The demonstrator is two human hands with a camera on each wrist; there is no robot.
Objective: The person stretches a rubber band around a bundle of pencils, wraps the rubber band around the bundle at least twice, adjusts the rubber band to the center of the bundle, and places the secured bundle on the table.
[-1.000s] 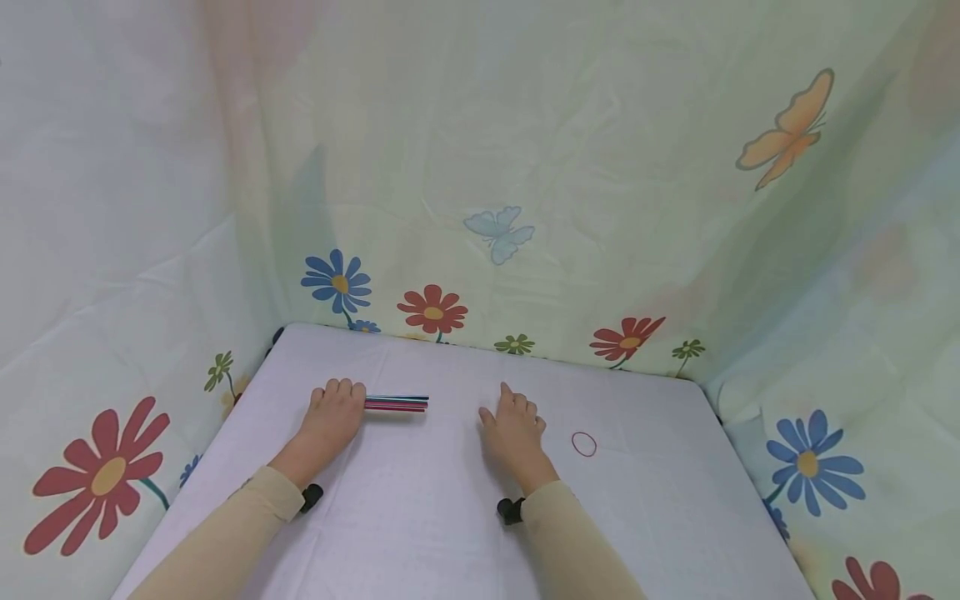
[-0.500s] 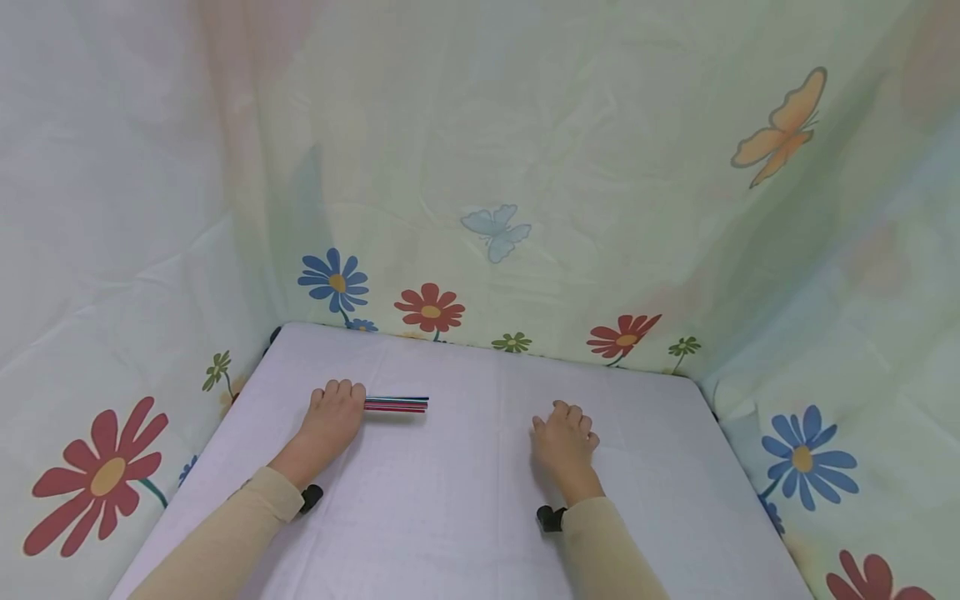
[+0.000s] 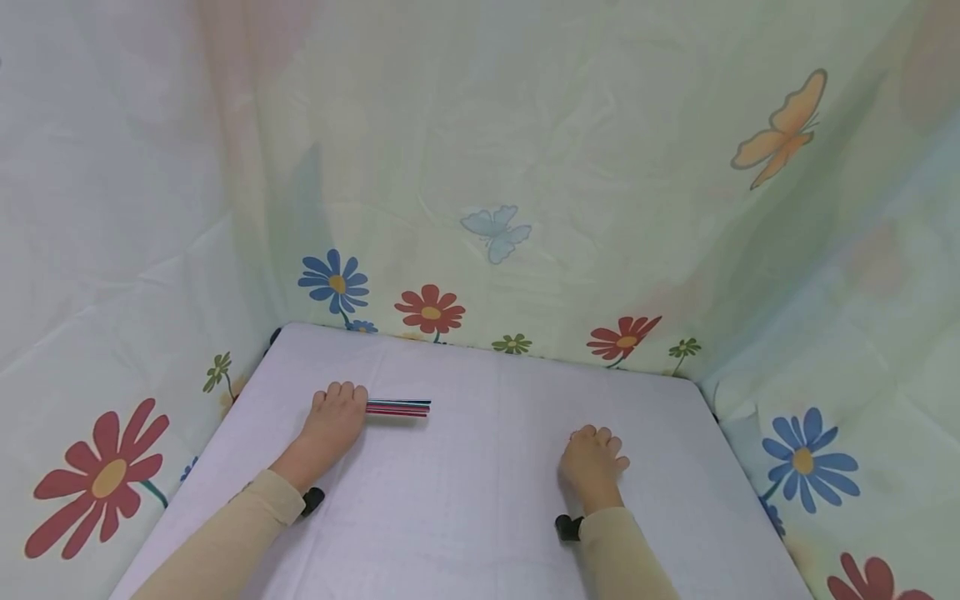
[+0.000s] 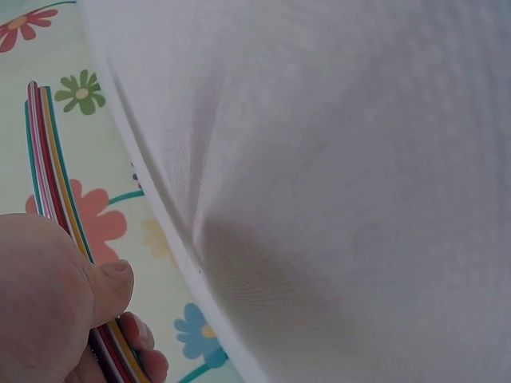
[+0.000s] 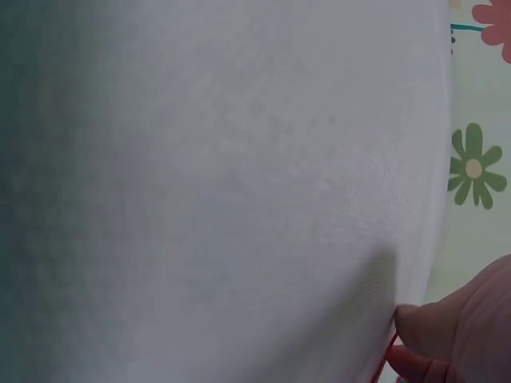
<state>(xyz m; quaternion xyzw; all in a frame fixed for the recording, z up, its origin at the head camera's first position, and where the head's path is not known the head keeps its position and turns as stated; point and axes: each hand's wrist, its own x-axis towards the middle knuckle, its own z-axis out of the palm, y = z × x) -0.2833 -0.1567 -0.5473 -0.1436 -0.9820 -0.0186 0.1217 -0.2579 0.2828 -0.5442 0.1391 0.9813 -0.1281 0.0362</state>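
At the lower left of the head view, a large red flower [image 3: 109, 479] is printed on the cloth wall. Left of centre, the left hand [image 3: 336, 417] has its grip closed around a bundle of thin, multicoloured sticks [image 3: 397, 410], whose ends jut toward the middle of the frame, over the white-covered table [image 3: 465, 483]. Right of centre, the right hand [image 3: 594, 462] is low over the table with fingers bent; at the lower right of its wrist view, thumb and finger pinch a thin red band [image 5: 385, 361], mostly hidden. Farther right, a blue flower [image 3: 804, 460] marks the wall.
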